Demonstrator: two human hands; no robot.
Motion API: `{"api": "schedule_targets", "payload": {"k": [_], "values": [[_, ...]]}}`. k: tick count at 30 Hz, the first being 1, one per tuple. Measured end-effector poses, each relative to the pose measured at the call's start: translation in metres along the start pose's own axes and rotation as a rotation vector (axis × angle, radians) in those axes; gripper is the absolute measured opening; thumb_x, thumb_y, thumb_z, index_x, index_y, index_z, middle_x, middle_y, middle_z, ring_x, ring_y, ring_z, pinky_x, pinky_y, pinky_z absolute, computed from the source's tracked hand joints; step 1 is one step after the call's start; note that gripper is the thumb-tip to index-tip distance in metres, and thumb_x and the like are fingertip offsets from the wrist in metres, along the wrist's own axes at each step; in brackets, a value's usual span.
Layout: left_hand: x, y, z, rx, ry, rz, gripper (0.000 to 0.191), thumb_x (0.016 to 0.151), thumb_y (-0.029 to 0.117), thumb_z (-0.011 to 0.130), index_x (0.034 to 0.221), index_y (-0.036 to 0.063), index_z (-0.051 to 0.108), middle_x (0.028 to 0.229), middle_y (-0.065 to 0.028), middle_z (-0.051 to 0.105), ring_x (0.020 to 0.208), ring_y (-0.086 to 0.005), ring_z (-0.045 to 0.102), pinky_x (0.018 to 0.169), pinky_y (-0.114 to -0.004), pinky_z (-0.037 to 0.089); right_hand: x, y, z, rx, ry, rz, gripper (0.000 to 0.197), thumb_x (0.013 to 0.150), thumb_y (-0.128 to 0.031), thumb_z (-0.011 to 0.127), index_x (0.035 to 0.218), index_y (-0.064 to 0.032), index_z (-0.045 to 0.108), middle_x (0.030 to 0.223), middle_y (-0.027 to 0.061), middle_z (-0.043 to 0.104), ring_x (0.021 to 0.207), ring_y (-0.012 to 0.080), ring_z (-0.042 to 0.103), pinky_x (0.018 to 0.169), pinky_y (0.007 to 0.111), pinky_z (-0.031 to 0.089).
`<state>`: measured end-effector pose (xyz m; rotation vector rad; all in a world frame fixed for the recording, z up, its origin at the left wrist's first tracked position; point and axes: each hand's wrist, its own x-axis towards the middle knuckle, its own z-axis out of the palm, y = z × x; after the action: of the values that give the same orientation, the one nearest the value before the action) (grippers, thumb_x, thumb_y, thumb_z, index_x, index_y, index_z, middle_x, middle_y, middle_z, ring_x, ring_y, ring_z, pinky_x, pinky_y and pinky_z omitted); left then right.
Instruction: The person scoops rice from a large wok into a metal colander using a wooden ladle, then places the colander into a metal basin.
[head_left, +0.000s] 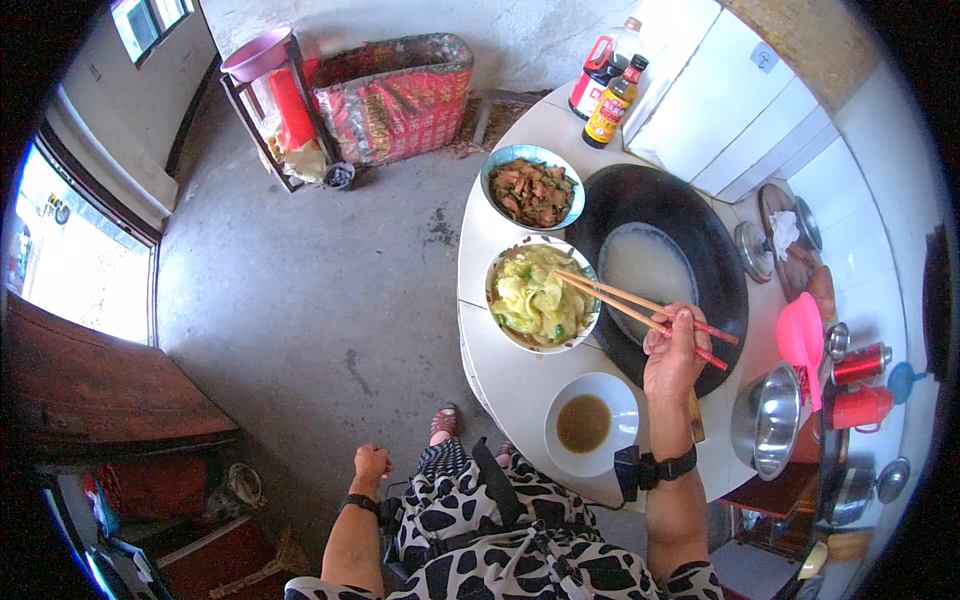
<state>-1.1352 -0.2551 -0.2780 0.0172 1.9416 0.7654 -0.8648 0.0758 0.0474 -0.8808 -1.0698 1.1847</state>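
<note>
My right hand (673, 352) grips a pair of wooden chopsticks (624, 307) with red-patterned ends. Their tips touch cooked, pale green sliced vegetables (536, 296) in a patterned bowl (492, 319). Below my hand, a black wok (611, 184) set into the tiled stove holds cloudy, pale liquid (651, 262). A white bowl (628, 401) of brown liquid (583, 424) stands nearer to my body. Beyond the vegetables is a light-blue-rimmed bowl (491, 161) of browned meat pieces and greens (531, 191). Down at my left side, my left hand (371, 461) is loosely curled, with nothing visible in it.
Sauce bottles (616, 101) stand at the counter's far end. Along the right are a glass lid (752, 251), a pink plastic ladle (801, 337) and a steel basin (766, 424). A red-wrapped basket (401, 105) rests on the concrete floor (300, 247); a wooden cabinet (105, 375) is at left.
</note>
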Motion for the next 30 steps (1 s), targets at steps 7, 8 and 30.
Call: {"api": "schedule_targets", "payload": {"k": [7, 8, 30], "values": [[0.000, 0.006, -0.004, 0.169, -0.059, 0.093, 0.013, 0.076, 0.008, 0.051, 0.073, -0.0017, 0.059, 0.059, -0.0094, 0.059, 0.045, -0.0172, 0.057, 0.037, -0.029, 0.045, -0.002, 0.002, 0.010, 0.029, -0.045, 0.025, 0.017, 0.089, -0.017, 0.045, 0.088, -0.0017, 0.051, 0.071, 0.0081, 0.054, 0.048, 0.0107, 0.046, 0.041, 0.023, 0.038], [-0.003, 0.005, -0.003, 0.132, -0.051, 0.064, 0.014, 0.076, 0.009, 0.051, 0.072, -0.0017, 0.060, 0.058, -0.0093, 0.059, 0.045, -0.0171, 0.057, 0.037, -0.029, 0.044, -0.003, 0.005, 0.010, -0.010, -0.050, 0.038, 0.016, 0.089, -0.017, 0.045, 0.088, -0.0017, 0.051, 0.072, 0.0082, 0.054, 0.048, 0.0106, 0.046, 0.041, 0.023, 0.038], [0.020, -0.032, -0.006, 0.095, -0.060, 0.119, 0.014, 0.074, 0.006, 0.048, 0.077, -0.0032, 0.059, 0.057, -0.0099, 0.057, 0.044, -0.0180, 0.056, 0.037, -0.029, 0.044, 0.000, 0.025, 0.012, -0.017, -0.023, 0.028, 0.018, 0.090, -0.017, 0.045, 0.089, -0.0006, 0.052, 0.071, 0.0080, 0.054, 0.050, 0.0111, 0.047, 0.042, 0.024, 0.039]]}}
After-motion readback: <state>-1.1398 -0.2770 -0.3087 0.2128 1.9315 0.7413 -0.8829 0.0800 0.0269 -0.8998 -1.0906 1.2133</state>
